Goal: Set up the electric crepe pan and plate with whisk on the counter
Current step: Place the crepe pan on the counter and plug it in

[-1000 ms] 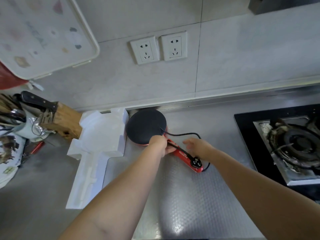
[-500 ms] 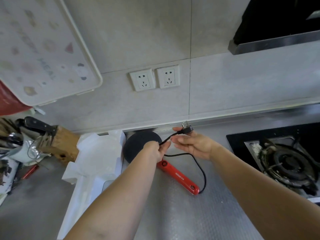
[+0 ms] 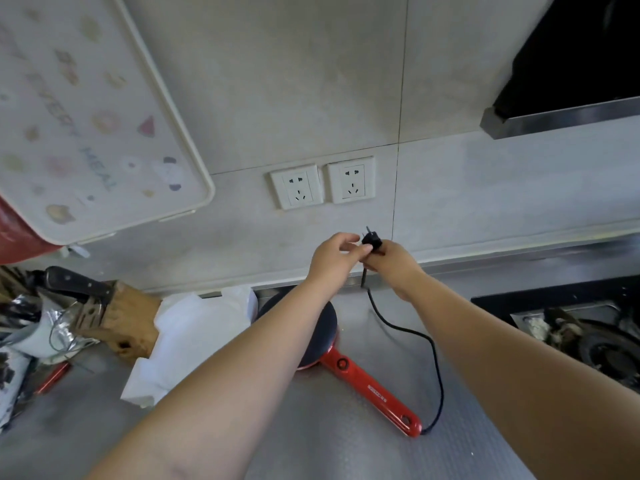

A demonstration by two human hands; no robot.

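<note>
Both hands have been raised from the counter (image 3: 346, 452) toward the wall since half a second ago, and the plug (image 3: 371, 241) has been carried up below the sockets (image 3: 322, 183). On the counter, the crepe pan (image 3: 322, 327) is laid with its red handle (image 3: 375, 396) toward the viewer. The plug is gripped in the right hand (image 3: 393, 263), its prongs up; it is touched by the loosely curled left hand (image 3: 334, 256). The cord (image 3: 433, 344) is trailed to the handle's end.

Both bare arms reach forward and up, hands meeting — the right hand (image 3: 391, 261) closed in a grip, the left hand (image 3: 334, 252) pinching beside it, fingertips touching.
</note>
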